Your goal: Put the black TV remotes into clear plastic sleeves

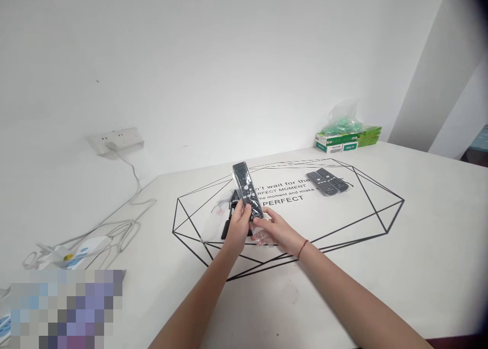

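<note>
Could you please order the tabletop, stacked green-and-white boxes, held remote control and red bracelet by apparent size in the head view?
1. Tabletop
2. Stacked green-and-white boxes
3. Held remote control
4. Red bracelet

A remote (248,190) was in the left hand (238,222) and the right hand (276,230), above the table (351,267). To the right, two more remotes (324,182) lay side by side on the table, and boxes (338,139) sat behind them next to the wall (229,74), with a bag (343,119) on top. Far to the left, cords (129,226) lay below a wall socket (124,137).
</note>
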The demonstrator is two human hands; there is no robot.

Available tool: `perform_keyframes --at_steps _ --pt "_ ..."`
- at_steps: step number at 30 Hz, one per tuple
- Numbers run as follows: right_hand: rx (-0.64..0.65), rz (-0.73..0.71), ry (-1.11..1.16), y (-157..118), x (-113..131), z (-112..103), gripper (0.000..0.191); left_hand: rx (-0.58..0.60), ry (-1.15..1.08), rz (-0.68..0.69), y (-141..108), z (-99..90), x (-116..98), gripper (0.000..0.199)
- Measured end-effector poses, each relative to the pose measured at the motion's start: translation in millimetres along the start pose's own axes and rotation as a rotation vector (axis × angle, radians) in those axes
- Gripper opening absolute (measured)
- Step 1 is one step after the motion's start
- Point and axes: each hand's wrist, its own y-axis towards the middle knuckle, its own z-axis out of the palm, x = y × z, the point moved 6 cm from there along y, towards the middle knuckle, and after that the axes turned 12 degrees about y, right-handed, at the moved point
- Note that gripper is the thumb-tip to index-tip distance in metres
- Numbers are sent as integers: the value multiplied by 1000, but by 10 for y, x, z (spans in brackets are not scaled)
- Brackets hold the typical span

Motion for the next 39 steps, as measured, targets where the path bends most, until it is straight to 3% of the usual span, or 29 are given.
perform_keyframes --at_steps 6,10,17,20,23,25,27,30,32,36,39 --pt "3 81 66 -28 -65 -2 46 -51 -182 -20 12 -76 -39 47" --pt "117 158 44 -55 -129 99 41 -68 -188 23 15 -140 -153 47" --pt "196 129 34 -31 -201 157 34 -136 -211 138 -11 -195 -316 49" --pt "224 139 -66 -13 -260 133 31 -235 -176 210 26 -447 -476 43" --pt "234 96 -201 12 -252 104 22 -457 -172 290 111 -956 -682 34" --pt "196 67 -224 35 -227 69 17 -623 -187 260 179 -1325 -723 31" --pt "134 39 -178 57 -198 23 16 -675 -91 143 269 -1582 -661 29" --pt "54 -9 -83 76 -164 -41 19 -488 239 -149 407 -1702 -352 36" --pt "41 -19 -42 83 -164 -61 20 -373 542 -260 440 -1708 -110 44" --pt "47 -22 -21 88 -175 -74 20 -302 932 -236 474 -1631 229 52" --pt "37 -22 -17 82 -171 -77 20 -253 1144 -157 502 -1509 350 46"
